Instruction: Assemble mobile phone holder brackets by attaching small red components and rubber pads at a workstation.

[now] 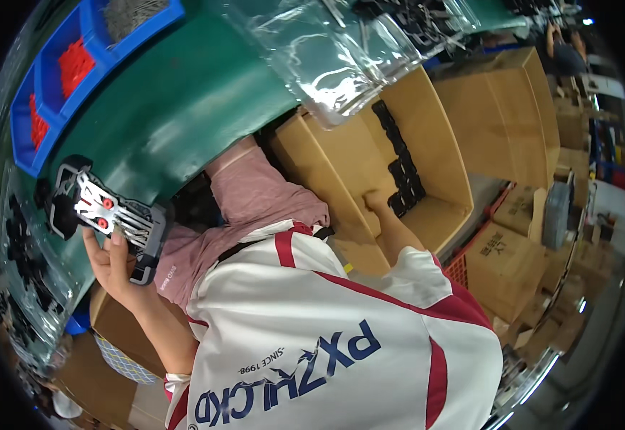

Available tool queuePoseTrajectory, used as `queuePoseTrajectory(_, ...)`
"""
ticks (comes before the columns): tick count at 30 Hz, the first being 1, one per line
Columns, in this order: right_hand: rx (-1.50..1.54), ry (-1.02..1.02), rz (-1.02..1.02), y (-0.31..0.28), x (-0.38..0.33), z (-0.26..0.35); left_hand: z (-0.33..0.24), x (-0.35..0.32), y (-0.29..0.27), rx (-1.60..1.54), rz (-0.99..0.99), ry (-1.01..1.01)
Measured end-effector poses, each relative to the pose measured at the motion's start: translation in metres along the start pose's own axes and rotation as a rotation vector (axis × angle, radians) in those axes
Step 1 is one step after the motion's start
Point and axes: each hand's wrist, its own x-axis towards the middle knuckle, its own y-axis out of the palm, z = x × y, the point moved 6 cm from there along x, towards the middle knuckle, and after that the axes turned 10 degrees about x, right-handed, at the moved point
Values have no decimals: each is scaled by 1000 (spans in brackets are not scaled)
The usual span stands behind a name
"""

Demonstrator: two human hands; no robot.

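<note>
My left hand (115,266) is closed around the lower edge of a black plastic assembly (111,213) with a silver metal plate, thin metal rods and two round red pieces, above the bench's left front edge. Its thumb lies against the metal part. To the right, my right hand (377,202) reaches down into an open cardboard box (341,161). Beside that hand, a cluster of black plastic parts (405,190) rests in the box, with more in a row along its far wall. My right hand's fingers are too small and partly hidden to show whether they grip anything.
The green bench top (183,93) carries a blue divided bin (68,111) of red pieces and thin metal pieces. Clear plastic trays (334,61) hang over the box. More cardboard boxes (499,107) and a red crate (458,272) stand at right. Another person (567,50) is far off.
</note>
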Motion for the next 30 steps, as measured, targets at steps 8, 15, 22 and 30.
queuePoseTrajectory(8,-206,274,-62,-37,-34,-100,-19,-2,30,57,59,21)
queuePoseTrajectory(15,-379,396,-5,-66,-19,-163,-28,-5,44,91,184,89)
queuePoseTrajectory(22,-561,436,52,-27,-5,-197,-35,-12,37,80,114,107)
queuePoseTrajectory(30,-663,237,308,37,5,-173,-28,-17,31,92,-16,7)
